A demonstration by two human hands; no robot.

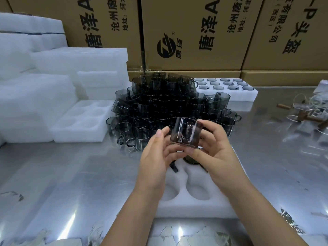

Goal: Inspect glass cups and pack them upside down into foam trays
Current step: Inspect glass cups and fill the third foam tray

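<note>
- Shiny steel table (71, 174) stretches wide left of the near white foam tray (195, 206).
- Left hand (156, 157) and right hand (216, 148) grasp a smoky glass cup (184, 134) above it.
- Far white foam tray (252, 94) holds inverted cups.

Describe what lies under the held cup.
Under the held cup, a foam tray with two empty near wells. One dark cup sits farther in, mostly covered by the left hand and right hand.
</note>
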